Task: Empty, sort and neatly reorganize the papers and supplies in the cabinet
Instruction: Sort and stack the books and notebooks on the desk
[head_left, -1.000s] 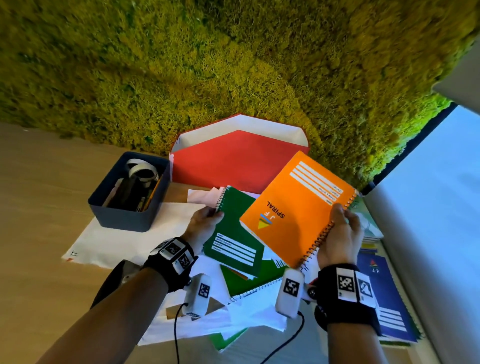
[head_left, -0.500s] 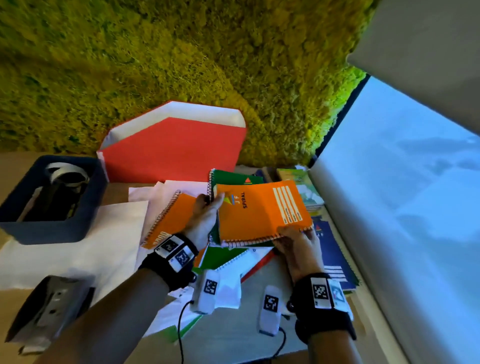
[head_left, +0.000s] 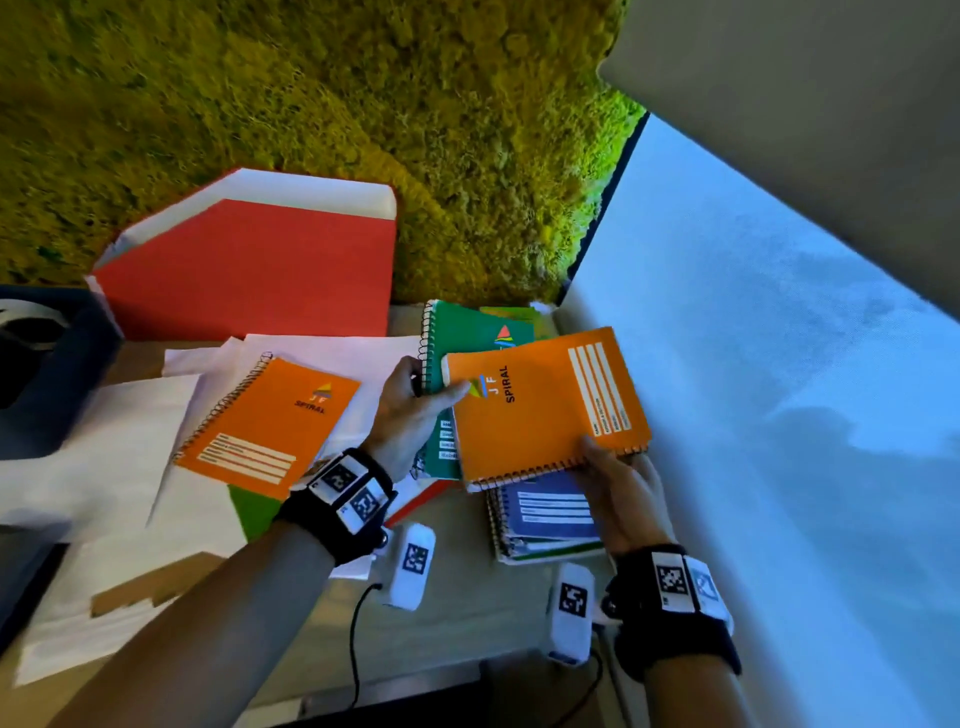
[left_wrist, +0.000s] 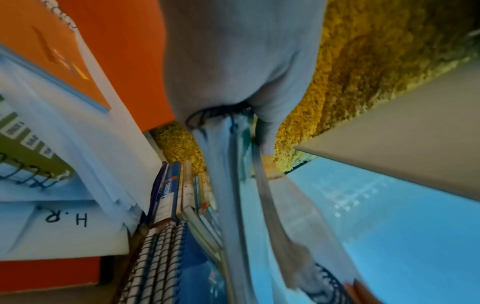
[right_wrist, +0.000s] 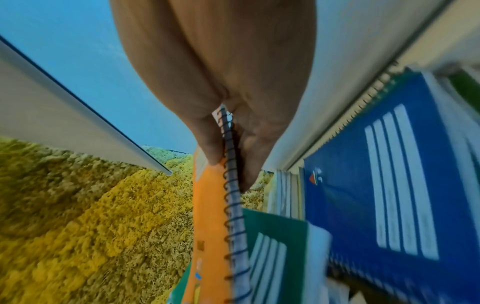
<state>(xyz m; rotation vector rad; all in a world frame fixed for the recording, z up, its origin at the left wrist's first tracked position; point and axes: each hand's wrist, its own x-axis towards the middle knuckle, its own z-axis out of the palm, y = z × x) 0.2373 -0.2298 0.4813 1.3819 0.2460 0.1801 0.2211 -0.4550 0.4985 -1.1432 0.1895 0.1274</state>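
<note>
You've swung the orange notebook (head_left: 545, 408) rightward, baring a second orange notebook (head_left: 270, 426) on the white papers (head_left: 104, 452). Both covers read "JF SPIRAL". Your right hand (head_left: 621, 493) pinches its coil edge above the blue notebook stack (head_left: 550, 514); your left hand (head_left: 402, 415) grips the green notebook (head_left: 470, 338) behind it, thumb on the orange cover

Orange notebook (head_left: 545, 405) now over blue stack (head_left: 550, 512)

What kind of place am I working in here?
Probably an office or study corner: spiral notebooks and loose papers spread on a wooden desk, a moss wall behind, a window alongside.
</note>
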